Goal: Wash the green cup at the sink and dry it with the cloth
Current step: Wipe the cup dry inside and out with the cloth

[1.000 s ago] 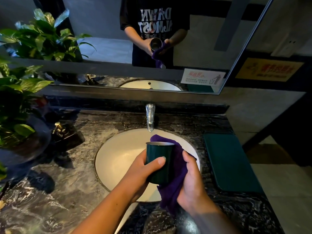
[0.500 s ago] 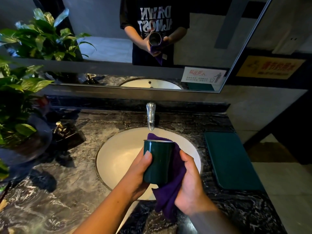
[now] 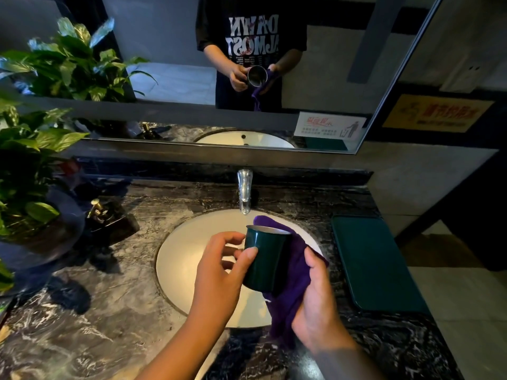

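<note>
Green cup (image 3: 264, 259) hangs over the sink (image 3: 186, 256), near the surface's (image 3: 109, 311) front edge. Right hand (image 3: 318, 305) clamps purple cloth (image 3: 295, 270) round it. Left hand's (image 3: 219, 272) thumb and fingertip pinch its wall. Likely light, stiff, wet-slick, so grip through cloth.

One cup (image 3: 264, 259), one cloth (image 3: 296, 261), two hands (image 3: 219, 275) (image 3: 315, 303)

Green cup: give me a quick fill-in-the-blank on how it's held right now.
The cup is held over the white ___.
The right hand holds a ___ cloth against the cup's side.
The ___ of the left hand rests on the cup's front.
Missing: sink, purple, thumb.
</note>
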The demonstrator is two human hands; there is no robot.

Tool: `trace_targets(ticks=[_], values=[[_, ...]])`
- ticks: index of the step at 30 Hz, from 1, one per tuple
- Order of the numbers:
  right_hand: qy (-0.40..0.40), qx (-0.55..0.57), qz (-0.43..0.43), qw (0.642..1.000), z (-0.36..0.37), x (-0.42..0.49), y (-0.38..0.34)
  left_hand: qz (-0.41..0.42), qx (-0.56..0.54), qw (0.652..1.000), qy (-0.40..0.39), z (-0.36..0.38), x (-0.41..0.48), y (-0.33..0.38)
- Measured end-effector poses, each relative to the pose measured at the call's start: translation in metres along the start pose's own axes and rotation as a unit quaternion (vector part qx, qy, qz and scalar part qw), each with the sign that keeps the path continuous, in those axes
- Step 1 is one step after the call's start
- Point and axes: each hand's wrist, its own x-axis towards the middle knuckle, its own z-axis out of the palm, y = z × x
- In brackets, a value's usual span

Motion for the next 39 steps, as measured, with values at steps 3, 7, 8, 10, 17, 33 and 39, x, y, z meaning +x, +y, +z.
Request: trace_targets(ticks=[3, 7, 8, 10, 17, 33, 39], values=[[0.015, -0.022, -0.002, 1.000, 0.002, -0.003, 0.001, -0.008, 0.006, 1.000, -0.011, 0.000, -0.003, 0.004], [0.004, -0.079, 0.000, 0.997, 0.004, -0.005, 0.004, -0.012, -0.029, 0.998, -0.057, 0.002, -0.006, 0.015], [0.001, -0.091, 0.001, 0.996, 0.005, -0.007, 0.006, -0.012, -0.040, 0.997, -0.072, 0.005, -0.007, 0.017], [-0.002, -0.098, 0.012, 0.995, 0.007, -0.008, 0.008, -0.018, -0.052, 0.994, -0.092, 0.010, -0.009, 0.020], [0.041, -0.068, 0.039, 0.996, 0.010, -0.007, 0.002, -0.057, -0.061, 0.994, -0.072, 0.021, -0.011, 0.017], [0.002, -0.032, 0.039, 0.999, 0.009, -0.002, -0.006, -0.175, -0.257, 0.925, -0.219, 0.003, 0.008, 0.020], [-0.016, -0.028, 0.049, 0.998, 0.014, -0.005, -0.007, -0.196, -0.309, 0.895, -0.254, 0.001, 0.009, 0.011]])
